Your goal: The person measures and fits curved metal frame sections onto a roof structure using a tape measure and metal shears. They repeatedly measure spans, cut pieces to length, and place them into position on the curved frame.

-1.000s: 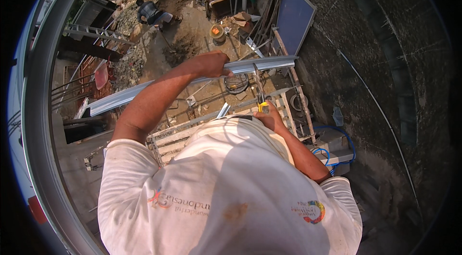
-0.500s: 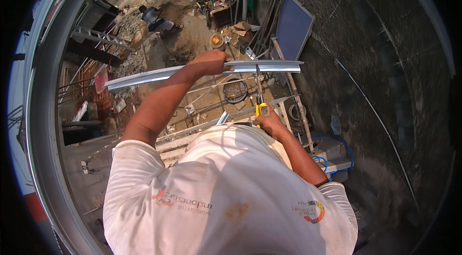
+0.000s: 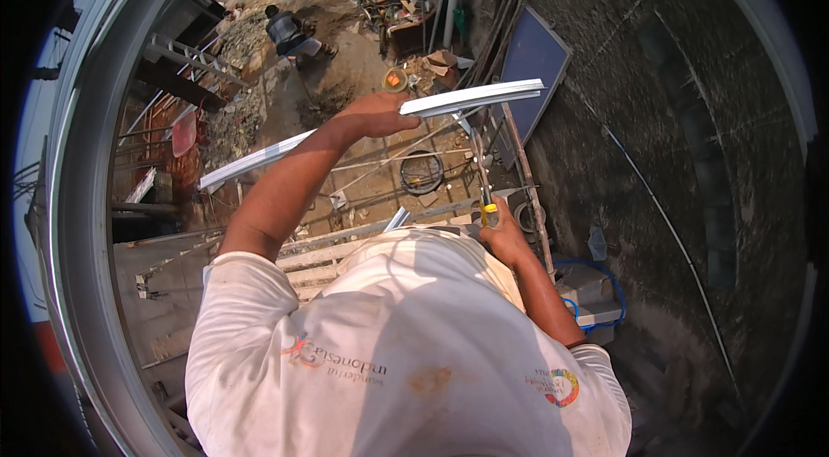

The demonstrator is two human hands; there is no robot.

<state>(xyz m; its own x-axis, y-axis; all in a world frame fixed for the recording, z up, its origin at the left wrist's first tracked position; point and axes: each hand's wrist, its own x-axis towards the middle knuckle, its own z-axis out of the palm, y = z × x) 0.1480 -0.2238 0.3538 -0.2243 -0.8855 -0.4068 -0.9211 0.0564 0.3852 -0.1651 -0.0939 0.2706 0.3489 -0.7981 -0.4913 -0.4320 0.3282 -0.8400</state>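
My left hand point(image 3: 385, 115) is closed round a long, thin silver metal channel point(image 3: 479, 98). The channel runs crosswise in front of me, tilted with its right end higher, and my forearm hides part of its left half. In my right hand point(image 3: 508, 237) I grip tin snips point(image 3: 481, 168) with yellow on the handles. Their blades point away from me, below the channel's right part and apart from it in this view. Most of the handles are covered by my fingers.
Below lie a round wire-like ring point(image 3: 421, 172), wooden slats point(image 3: 315, 274) and a bucket point(image 3: 395, 80) with something orange inside. A person point(image 3: 292, 32) bends over the dirt farther off. A blue panel point(image 3: 528, 69) leans at the rough dark wall point(image 3: 639, 129); a metal beam point(image 3: 82, 224) curves along my left.
The channel has tilted, its right end rising and its left end dropping. The snips have come down and away from the channel, where their blades overlapped it before. Both hands keep their grip.
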